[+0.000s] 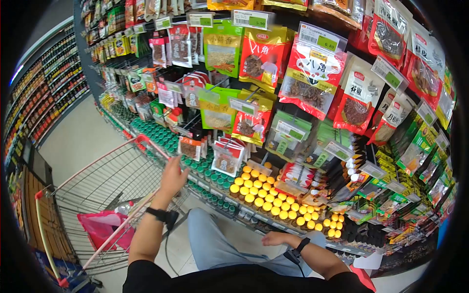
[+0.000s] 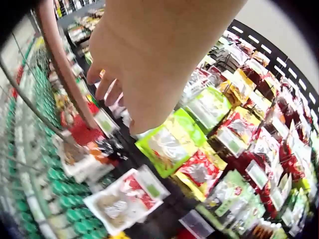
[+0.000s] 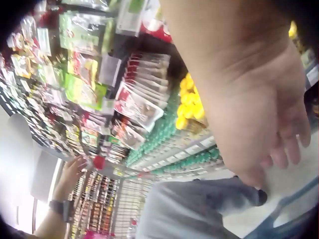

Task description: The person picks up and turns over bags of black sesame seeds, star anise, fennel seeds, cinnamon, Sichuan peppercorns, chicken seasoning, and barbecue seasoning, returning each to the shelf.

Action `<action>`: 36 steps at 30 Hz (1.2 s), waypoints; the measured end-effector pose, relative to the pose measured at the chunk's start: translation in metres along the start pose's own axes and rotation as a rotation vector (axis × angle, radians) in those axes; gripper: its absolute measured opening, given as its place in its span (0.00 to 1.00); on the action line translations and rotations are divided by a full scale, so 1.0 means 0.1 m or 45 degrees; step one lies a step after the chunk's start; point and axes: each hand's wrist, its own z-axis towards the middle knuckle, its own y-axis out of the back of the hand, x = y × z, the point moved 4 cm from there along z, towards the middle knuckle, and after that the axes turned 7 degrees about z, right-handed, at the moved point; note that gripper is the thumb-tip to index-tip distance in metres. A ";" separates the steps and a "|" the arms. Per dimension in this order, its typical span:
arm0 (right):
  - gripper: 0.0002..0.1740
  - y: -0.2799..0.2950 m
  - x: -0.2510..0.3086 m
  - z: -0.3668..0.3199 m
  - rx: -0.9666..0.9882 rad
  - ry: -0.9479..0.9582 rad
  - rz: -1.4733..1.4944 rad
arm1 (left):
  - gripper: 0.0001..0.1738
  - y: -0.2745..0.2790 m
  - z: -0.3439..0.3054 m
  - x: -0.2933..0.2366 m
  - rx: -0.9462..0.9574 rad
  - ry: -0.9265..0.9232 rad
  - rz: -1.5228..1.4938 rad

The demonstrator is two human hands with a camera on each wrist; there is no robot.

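My left hand [image 1: 173,178] reaches over the far end of a wire shopping cart [image 1: 95,165], close to hanging spice packets. Its fingers [image 2: 114,93] are loosely bent with nothing between them in the left wrist view. Nearest to it are an orange-and-white packet [image 1: 190,148] and a white-and-red packet [image 1: 227,157] on hooks. My right hand [image 1: 277,238] hangs by my right thigh, below the yellow-capped bottles [image 1: 264,195]. Seen from the right wrist, its palm is bare and its fingers [image 3: 290,147] are relaxed.
Inside the cart lie a pink bag [image 1: 105,229] and a clear bottle [image 1: 123,209]. Green-capped bottles [image 1: 161,141] line the low shelf. Bagged spices [image 1: 312,73] hang on hooks above, with price tags [image 1: 320,39] jutting out. Another stocked shelf [image 1: 53,73] stands across the aisle.
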 end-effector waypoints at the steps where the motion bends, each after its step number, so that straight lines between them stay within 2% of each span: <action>1: 0.23 -0.19 -0.24 0.05 0.100 -0.178 0.048 | 0.30 0.18 -0.22 0.20 0.047 0.086 0.078; 2: 0.24 -0.35 -0.37 0.09 0.198 -0.359 0.098 | 0.27 0.29 -0.51 0.49 0.091 0.094 0.252; 3: 0.24 -0.43 -0.34 0.10 0.205 -0.343 0.097 | 0.26 0.35 -0.69 0.68 0.132 0.099 0.422; 4: 0.25 -0.56 -0.35 0.05 0.313 -0.478 0.219 | 0.26 0.51 -0.76 0.62 0.130 0.101 0.436; 5: 0.26 -0.67 -0.35 0.02 0.423 -0.614 0.341 | 0.24 0.70 -0.86 0.54 0.384 0.254 0.479; 6: 0.26 -0.74 -0.35 0.06 0.427 -0.600 0.339 | 0.24 0.81 -0.95 0.53 0.633 0.406 0.518; 8: 0.25 -1.00 -0.42 0.08 0.529 -0.672 0.413 | 0.24 0.75 -1.02 0.70 0.587 0.377 0.562; 9: 0.25 -1.07 -0.48 0.14 0.626 -0.705 0.283 | 0.25 0.72 -1.04 0.79 0.545 0.340 0.591; 10: 0.25 -1.15 -0.60 0.25 0.618 -0.690 0.293 | 0.25 0.76 -1.03 0.75 0.544 0.325 0.602; 12: 0.26 -1.23 -0.82 0.35 0.711 -0.651 0.086 | 0.26 0.73 -1.01 0.64 0.590 0.449 0.667; 13: 0.26 -1.23 -0.80 0.26 0.704 -0.652 0.087 | 0.26 0.70 -1.02 0.68 0.561 0.455 0.675; 15: 0.25 -1.15 -0.65 0.14 0.499 -0.622 0.029 | 0.26 0.68 -1.02 0.62 0.512 0.455 0.704; 18: 0.31 -1.23 -0.80 0.17 0.499 -0.451 0.034 | 0.27 0.73 -1.02 0.64 0.468 0.449 0.727; 21: 0.31 -1.23 -0.76 0.17 0.552 -0.381 -0.040 | 0.27 0.75 -0.97 0.64 0.520 0.464 0.713; 24: 0.31 -1.27 -0.83 0.24 0.571 -0.432 -0.038 | 0.28 0.73 -0.87 0.73 0.495 0.468 0.805; 25: 0.30 -1.49 -1.14 0.44 0.590 -0.309 -0.121 | 0.28 0.71 -0.81 0.80 0.472 0.478 0.839; 26: 0.30 -1.46 -1.04 0.36 0.485 -0.274 0.017 | 0.28 0.71 -0.74 0.85 0.486 0.496 0.838; 27: 0.31 -1.41 -0.91 0.33 0.619 -0.404 0.111 | 0.28 0.72 -0.65 0.93 0.488 0.552 0.806; 28: 0.33 -1.54 -1.13 0.45 0.521 -0.258 0.051 | 0.28 0.71 -0.54 1.04 0.488 0.608 0.777; 29: 0.35 -1.56 -1.14 0.49 0.565 -0.357 0.077 | 0.27 0.69 -0.47 1.20 0.437 0.619 0.805; 33: 0.35 -1.66 -1.03 0.70 0.697 -0.425 0.206 | 0.27 0.67 -0.18 1.76 0.465 0.681 0.915; 35: 0.35 -1.66 -0.86 0.97 0.605 -0.279 0.227 | 0.27 0.69 -0.07 1.94 0.485 0.751 0.927; 36: 0.35 -1.66 -0.79 1.11 0.626 -0.281 0.231 | 0.27 0.73 0.00 2.03 0.492 0.786 0.934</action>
